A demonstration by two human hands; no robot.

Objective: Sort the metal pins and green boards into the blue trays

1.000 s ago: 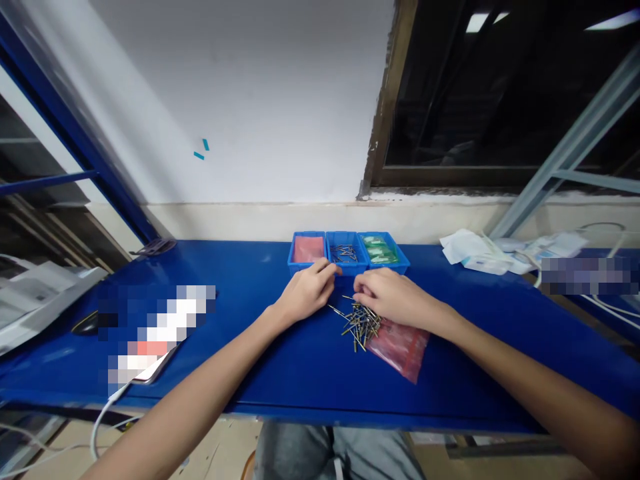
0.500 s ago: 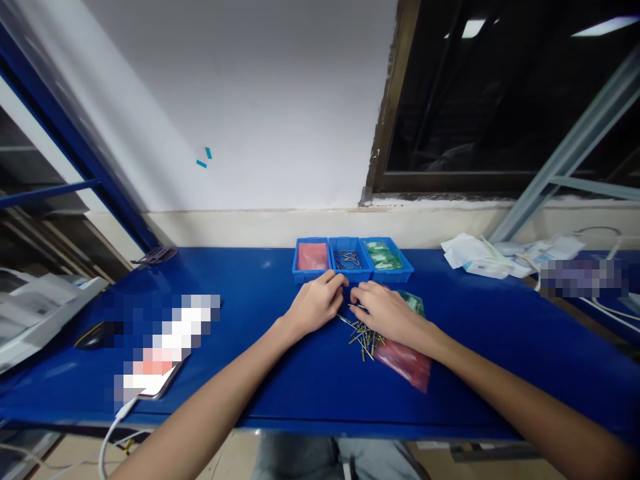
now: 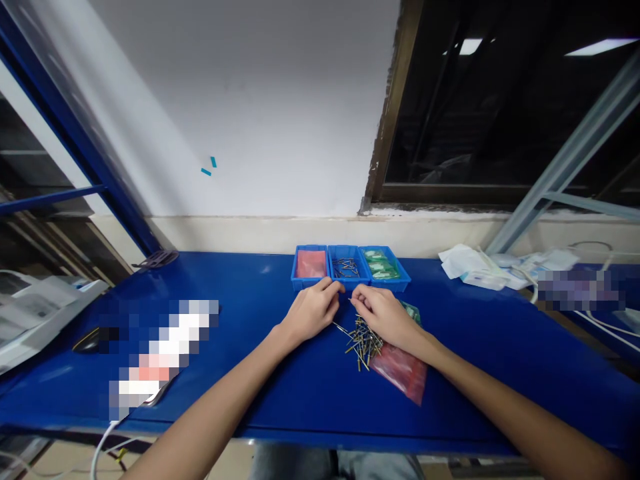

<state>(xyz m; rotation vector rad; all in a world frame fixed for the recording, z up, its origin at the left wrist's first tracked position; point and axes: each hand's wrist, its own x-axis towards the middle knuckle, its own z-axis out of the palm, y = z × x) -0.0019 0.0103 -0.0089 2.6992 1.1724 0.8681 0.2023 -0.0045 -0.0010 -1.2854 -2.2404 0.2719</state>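
My left hand [image 3: 313, 310] is closed, its fingers curled above the table; whatever they may hold is hidden. Close beside it, my right hand [image 3: 384, 312] pinches a thin metal pin, and only a small tip of it shows at the fingertips. Below the hands lies a loose pile of brass and silver metal pins [image 3: 364, 343], one reaching left toward my left fingers. A red plastic bag [image 3: 400, 373] rests partly beneath my right wrist. A green bag [image 3: 412, 312] shows behind that hand.
Three joined blue bins stand at the back: one with red bags [image 3: 311, 264], one with metal pins [image 3: 346, 268], one with green bags [image 3: 381, 264]. A phone [image 3: 160, 390] with a white cable lies left on the blue table [image 3: 280, 400]. White packets [image 3: 480, 270] lie at right.
My right fingers have drawn together into a tighter pinch. My left hand keeps nearly the same pose. The whole view has shifted slightly downward.
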